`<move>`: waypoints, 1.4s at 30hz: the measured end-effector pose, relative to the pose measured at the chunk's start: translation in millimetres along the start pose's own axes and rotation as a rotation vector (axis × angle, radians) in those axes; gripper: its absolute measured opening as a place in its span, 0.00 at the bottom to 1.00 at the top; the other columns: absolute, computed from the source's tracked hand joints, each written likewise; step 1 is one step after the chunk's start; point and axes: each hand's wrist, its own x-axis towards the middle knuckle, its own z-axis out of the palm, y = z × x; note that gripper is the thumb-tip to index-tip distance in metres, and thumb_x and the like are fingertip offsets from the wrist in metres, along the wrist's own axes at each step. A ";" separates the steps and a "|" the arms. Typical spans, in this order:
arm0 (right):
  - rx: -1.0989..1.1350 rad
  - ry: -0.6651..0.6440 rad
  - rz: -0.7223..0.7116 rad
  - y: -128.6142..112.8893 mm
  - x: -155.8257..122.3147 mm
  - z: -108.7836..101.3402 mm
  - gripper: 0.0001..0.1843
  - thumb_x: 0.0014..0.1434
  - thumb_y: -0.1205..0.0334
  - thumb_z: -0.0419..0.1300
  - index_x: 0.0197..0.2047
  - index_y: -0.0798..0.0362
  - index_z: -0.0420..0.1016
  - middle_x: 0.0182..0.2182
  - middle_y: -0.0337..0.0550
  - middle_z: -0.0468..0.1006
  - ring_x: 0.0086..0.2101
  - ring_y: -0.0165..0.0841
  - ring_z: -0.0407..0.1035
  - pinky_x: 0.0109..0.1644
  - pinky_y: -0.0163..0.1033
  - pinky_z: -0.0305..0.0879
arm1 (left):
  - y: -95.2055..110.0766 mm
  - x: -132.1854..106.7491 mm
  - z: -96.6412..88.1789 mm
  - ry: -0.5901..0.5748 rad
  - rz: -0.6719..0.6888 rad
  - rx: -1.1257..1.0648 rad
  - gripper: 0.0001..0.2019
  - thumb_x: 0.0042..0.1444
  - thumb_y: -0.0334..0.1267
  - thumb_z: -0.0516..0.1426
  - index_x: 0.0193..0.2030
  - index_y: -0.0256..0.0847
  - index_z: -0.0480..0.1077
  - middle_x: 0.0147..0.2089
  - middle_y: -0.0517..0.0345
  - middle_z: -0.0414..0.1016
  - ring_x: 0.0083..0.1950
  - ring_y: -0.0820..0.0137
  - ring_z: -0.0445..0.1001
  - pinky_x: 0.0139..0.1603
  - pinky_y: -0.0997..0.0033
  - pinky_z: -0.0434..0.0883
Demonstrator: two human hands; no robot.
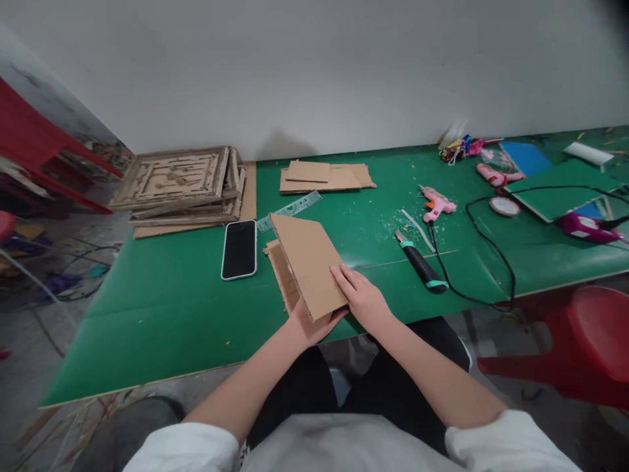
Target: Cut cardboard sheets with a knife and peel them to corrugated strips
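Observation:
A brown cardboard piece (309, 259) is tilted above the table's near edge, one flat face turned up. My left hand (309, 321) reaches beneath its lower end and supports it from below; the cardboard hides part of the fingers. My right hand (361, 295) grips the right edge with fingers lying on the upper face. Under and left of it, another cardboard piece (282, 272) with a torn edge lies on the table. A green patterned ruler (295, 206) and a white-edged phone (239, 250) lie close by.
On the green table (171, 314) are a black cutter knife (422, 265), a pink glue gun (437, 203) with a looping black cable, and a tape roll (504, 206). Stacked cardboard panels (171, 177) stand back left; flat cardboard pieces (344, 177) lie near the wall. A red stool (602, 328) is right.

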 end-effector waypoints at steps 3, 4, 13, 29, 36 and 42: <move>-0.063 -0.034 -0.046 1.3 0.7 -1.9 0.28 0.57 0.73 0.46 0.62 0.54 0.54 0.57 0.54 0.62 0.54 0.40 0.58 0.52 0.43 0.64 | -0.1 -4.7 8.0 -0.013 -0.025 0.002 0.27 0.59 0.51 0.44 0.63 0.43 0.50 0.62 0.51 0.58 0.62 0.55 0.56 0.61 0.50 0.53; -0.074 -0.039 -0.056 1.3 1.2 -2.6 0.28 0.57 0.72 0.47 0.62 0.54 0.55 0.56 0.55 0.62 0.55 0.41 0.58 0.52 0.43 0.65 | 0.2 -5.9 9.3 -0.008 -0.033 0.002 0.27 0.59 0.51 0.43 0.63 0.43 0.50 0.61 0.51 0.59 0.62 0.55 0.56 0.61 0.50 0.54; 0.377 0.003 0.226 5.5 4.5 -9.6 0.25 0.55 0.69 0.51 0.57 0.54 0.63 0.52 0.51 0.69 0.51 0.38 0.64 0.54 0.44 0.62 | -4.8 4.7 -31.9 -0.024 0.132 -0.107 0.25 0.58 0.51 0.45 0.58 0.39 0.59 0.59 0.49 0.62 0.61 0.59 0.57 0.60 0.55 0.55; -0.222 -0.134 0.504 127.3 -15.1 -59.3 0.24 0.55 0.60 0.54 0.55 0.56 0.64 0.39 0.53 0.74 0.38 0.42 0.69 0.41 0.44 0.64 | -38.7 67.7 -45.9 -0.095 0.084 0.027 0.27 0.58 0.55 0.40 0.59 0.43 0.56 0.64 0.49 0.52 0.66 0.56 0.44 0.62 0.48 0.46; -0.212 -0.113 0.665 127.8 -10.7 -77.6 0.29 0.52 0.62 0.53 0.59 0.58 0.59 0.36 0.53 0.75 0.35 0.42 0.70 0.37 0.44 0.65 | -56.9 80.4 -42.7 -0.028 0.013 0.011 0.28 0.57 0.56 0.41 0.59 0.43 0.57 0.63 0.48 0.54 0.65 0.54 0.47 0.60 0.45 0.46; 0.475 0.137 0.770 92.9 34.2 -83.5 0.26 0.55 0.60 0.46 0.57 0.52 0.62 0.36 0.44 0.77 0.29 0.33 0.70 0.32 0.39 0.67 | -54.3 79.6 -39.9 0.016 -0.003 -0.025 0.29 0.56 0.57 0.42 0.58 0.39 0.57 0.62 0.47 0.57 0.64 0.53 0.49 0.60 0.45 0.46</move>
